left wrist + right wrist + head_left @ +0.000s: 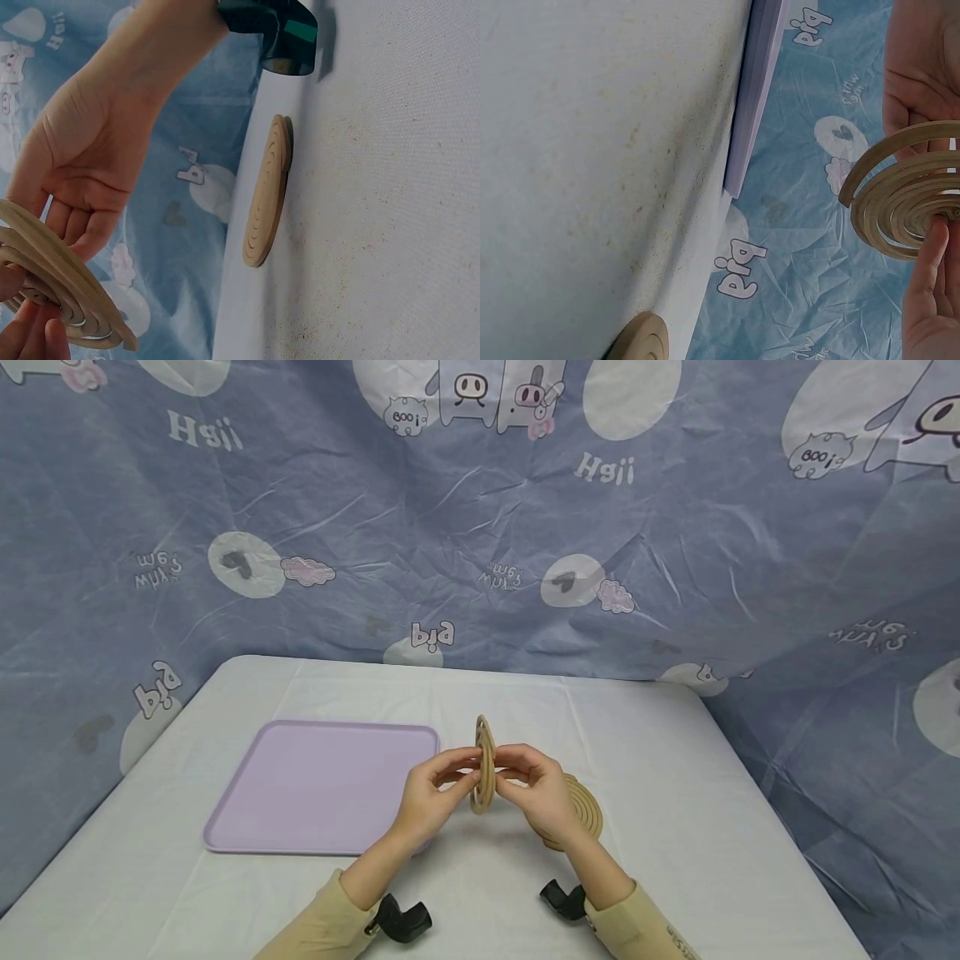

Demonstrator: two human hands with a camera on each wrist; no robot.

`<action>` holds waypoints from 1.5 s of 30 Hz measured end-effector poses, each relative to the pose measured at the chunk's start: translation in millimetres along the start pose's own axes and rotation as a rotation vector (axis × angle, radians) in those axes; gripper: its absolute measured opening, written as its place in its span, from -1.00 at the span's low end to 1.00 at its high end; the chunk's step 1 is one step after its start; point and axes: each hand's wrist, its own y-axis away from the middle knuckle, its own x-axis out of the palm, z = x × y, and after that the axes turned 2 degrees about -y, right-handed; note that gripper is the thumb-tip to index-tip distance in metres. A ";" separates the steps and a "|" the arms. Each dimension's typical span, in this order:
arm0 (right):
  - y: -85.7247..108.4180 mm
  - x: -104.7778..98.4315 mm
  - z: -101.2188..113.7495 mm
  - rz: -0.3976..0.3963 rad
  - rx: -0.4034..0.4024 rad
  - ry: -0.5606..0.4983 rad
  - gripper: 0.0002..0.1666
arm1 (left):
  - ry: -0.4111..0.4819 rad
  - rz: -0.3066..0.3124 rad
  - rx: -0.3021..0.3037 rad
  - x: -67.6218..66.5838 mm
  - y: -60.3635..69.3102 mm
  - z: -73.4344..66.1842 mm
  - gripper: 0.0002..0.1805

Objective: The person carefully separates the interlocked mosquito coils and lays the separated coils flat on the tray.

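Note:
A tan mosquito coil (486,768) is held upright above the table, edge-on in the head view. My left hand (423,793) pinches it from the left side, and my right hand (546,793) grips it from the right. In the right wrist view the rings of the held coil (889,202) stand apart, with gaps between them, and a thumb (932,259) presses near its centre. On the table, partly behind my right hand, lies more coil (590,810), flat. Seen from the left wrist, this lying coil (268,195) looks thick, perhaps a double one.
A lilac tray (322,789) lies on the left half of the white table (675,827). Brown crumbs (330,300) are scattered on the cloth. Black camera mounts (405,922) sit at both wrists. A blue printed curtain (420,527) hangs behind the table.

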 end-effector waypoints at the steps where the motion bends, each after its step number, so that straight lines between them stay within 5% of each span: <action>1: 0.1 0.0 -0.3 0.004 -0.001 -0.005 -0.68 | -0.003 -0.003 0.004 0.2 0.1 0.0 -0.73; 9: 0.8 0.9 0.4 0.041 -0.001 -0.027 -0.67 | -0.015 -0.009 -0.003 -0.7 0.4 0.9 -0.88; 21: 0.5 -2.3 0.8 0.113 0.002 -0.037 -0.58 | -0.045 0.008 -0.016 -0.1 1.4 -1.6 -0.73; 30: 0.0 -3.8 0.9 0.123 0.014 -0.002 -0.58 | -0.030 0.031 0.037 -0.9 1.1 1.0 -0.75; 39: 0.1 2.4 20.6 0.104 0.029 0.039 -0.60 | -0.008 0.052 0.026 -3.0 -0.1 0.4 -0.76; 45: 1.1 4.5 21.6 0.039 -0.001 0.051 -0.67 | -0.016 0.014 0.023 -0.8 0.4 7.4 -0.73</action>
